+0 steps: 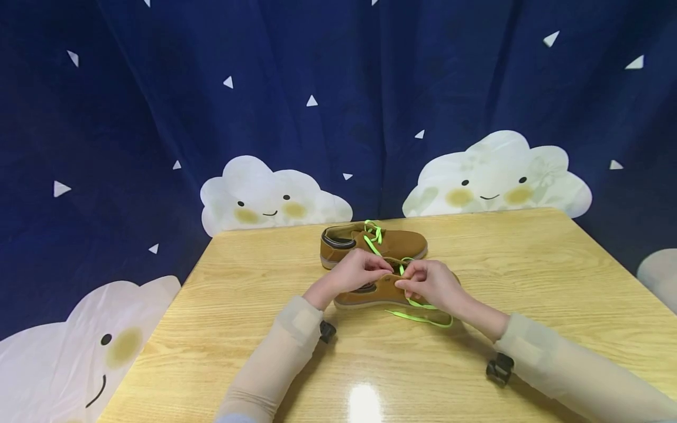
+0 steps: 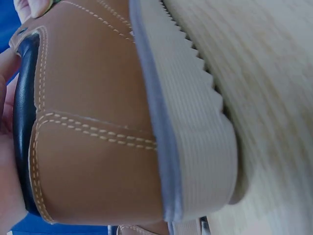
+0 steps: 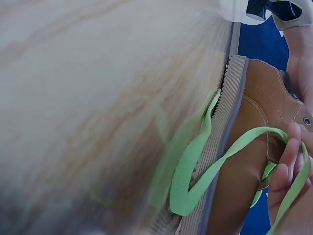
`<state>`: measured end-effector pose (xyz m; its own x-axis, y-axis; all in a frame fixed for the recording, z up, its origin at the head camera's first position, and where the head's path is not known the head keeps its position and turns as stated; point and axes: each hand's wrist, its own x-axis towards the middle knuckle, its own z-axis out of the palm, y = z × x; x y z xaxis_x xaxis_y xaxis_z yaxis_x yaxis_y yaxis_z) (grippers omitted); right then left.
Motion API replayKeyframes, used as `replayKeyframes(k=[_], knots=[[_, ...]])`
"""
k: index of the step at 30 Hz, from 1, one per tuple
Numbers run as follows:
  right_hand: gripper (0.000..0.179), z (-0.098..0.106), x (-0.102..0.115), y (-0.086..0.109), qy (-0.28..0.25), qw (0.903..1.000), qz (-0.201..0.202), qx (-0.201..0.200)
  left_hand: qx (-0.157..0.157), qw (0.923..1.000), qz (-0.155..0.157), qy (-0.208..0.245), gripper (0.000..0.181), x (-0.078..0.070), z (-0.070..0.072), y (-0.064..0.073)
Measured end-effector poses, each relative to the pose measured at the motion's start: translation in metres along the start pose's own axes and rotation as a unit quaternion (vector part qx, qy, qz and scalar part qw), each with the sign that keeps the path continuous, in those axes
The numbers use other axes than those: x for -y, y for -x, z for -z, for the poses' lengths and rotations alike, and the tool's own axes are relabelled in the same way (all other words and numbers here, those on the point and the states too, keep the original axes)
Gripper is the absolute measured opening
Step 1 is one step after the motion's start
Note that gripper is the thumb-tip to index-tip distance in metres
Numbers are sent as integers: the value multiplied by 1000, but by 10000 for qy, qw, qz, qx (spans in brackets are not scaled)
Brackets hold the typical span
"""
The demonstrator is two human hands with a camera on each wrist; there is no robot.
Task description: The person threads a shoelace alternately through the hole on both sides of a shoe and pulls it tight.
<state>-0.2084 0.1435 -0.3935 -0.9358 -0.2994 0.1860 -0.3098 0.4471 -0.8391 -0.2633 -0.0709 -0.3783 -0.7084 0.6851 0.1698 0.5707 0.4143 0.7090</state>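
A brown shoe [image 1: 370,298] with a dark padded collar [image 2: 27,122] stands on the table, toe to the right. My left hand [image 1: 359,271] reaches over its opening, thumb and forefinger pinching at the edge of the eyelet flap; in the left wrist view the collar hides most of those fingers. Facing it, my right hand [image 1: 431,285] has its fingers curled at the same flap and grips a bright green shoelace [image 3: 244,139]. That lace crosses the fingers and loops down the shoe's side to the table. An eyelet [image 3: 307,121] shows beside the fingertips.
A second brown shoe [image 1: 404,241], with green lace [image 1: 374,232] at its top, stands right behind the first. Loose green lace [image 1: 420,319] lies on the wooden table [image 1: 254,270] in front. A dark blue curtain [image 1: 338,47] with clouds hangs beyond the far edge.
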Motion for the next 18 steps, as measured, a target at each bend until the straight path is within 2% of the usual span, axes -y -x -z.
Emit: replayKeyframes(k=[4,7,13,18], knots=[[16,-1,0,0,5,10000,34,-27,298,9994,73,128,13,-2,2,0],[15,-1,-1,-1,-16,10000,4,-1,342,9993,74,124,13,-2,3,0],[13,4,-2,-6,-8,9999,9,148,124,9997,45,-224,13,-3,1,0],[8,11,-4,-9,98,9994,78,307,-160,9950,-74,-980,13,-3,4,5]])
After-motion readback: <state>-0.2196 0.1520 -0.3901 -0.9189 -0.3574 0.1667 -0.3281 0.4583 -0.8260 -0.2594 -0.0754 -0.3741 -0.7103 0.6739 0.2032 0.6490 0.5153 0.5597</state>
